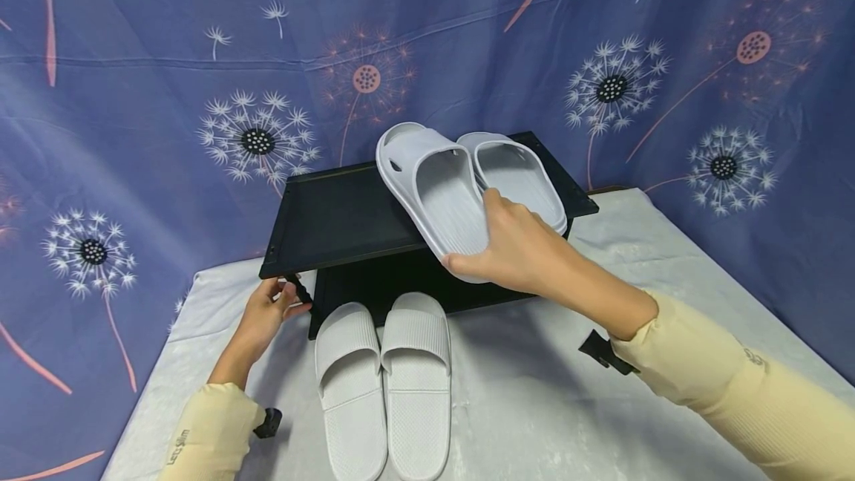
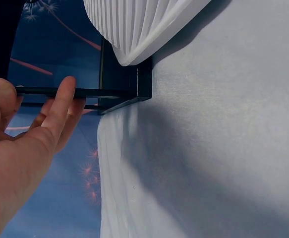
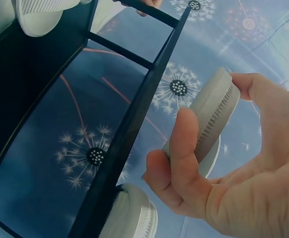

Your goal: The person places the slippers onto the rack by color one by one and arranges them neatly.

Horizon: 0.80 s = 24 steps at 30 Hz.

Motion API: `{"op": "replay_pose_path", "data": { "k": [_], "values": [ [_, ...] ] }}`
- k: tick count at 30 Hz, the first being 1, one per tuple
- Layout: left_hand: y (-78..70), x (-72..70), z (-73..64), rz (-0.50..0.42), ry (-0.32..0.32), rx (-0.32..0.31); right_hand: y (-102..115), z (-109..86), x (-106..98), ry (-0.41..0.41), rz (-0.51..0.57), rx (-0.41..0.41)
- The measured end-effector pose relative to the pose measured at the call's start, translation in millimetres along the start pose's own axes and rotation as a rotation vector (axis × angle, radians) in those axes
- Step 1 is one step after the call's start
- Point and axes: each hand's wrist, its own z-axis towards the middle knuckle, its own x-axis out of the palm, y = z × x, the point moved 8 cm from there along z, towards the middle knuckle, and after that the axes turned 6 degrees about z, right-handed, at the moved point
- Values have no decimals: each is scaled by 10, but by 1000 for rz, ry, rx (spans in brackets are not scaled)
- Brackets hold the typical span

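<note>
A black two-tier shoe rack [image 1: 334, 206] stands on the white cloth. My left hand [image 1: 260, 318] holds its left post [image 2: 94, 93] just under the upper shelf, thumb and fingers around the bar. With my right hand [image 1: 521, 247] I grip a light grey slipper [image 1: 447, 199] by the heel end, the thumb on one side and the fingers on the other. This slipper is tilted over the upper shelf, toe toward the back. Its matching slipper [image 1: 521, 169] is at the shelf's right end, partly covered by my hand and the held slipper.
Two white ribbed slippers [image 1: 417, 392] lie side by side before the rack, toes at the lower shelf [image 1: 374, 273]. A blue curtain [image 1: 467, 58] with dandelion prints hangs behind. White cloth [image 1: 534, 407] covers the table around the rack.
</note>
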Motion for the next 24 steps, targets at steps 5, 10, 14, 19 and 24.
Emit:
{"op": "replay_pose_path", "data": {
  "k": [5, 10, 14, 19, 24],
  "values": [
    [86, -24, 36, -33, -7, 24, -7, 77, 17, 5, -18, 21],
    [213, -56, 86, -101, 10, 67, -4, 147, 42, 8, -34, 35],
    [49, -18, 13, 27, -12, -37, 11, 214, 70, 17, -36, 31],
    [-60, 1, -21, 16, 3, -72, 12, 285, 109, 46, -28, 38],
    [-74, 7, -23, 3, 1, -72, 12, 326, 120, 31, -54, 45]
  ]
}}
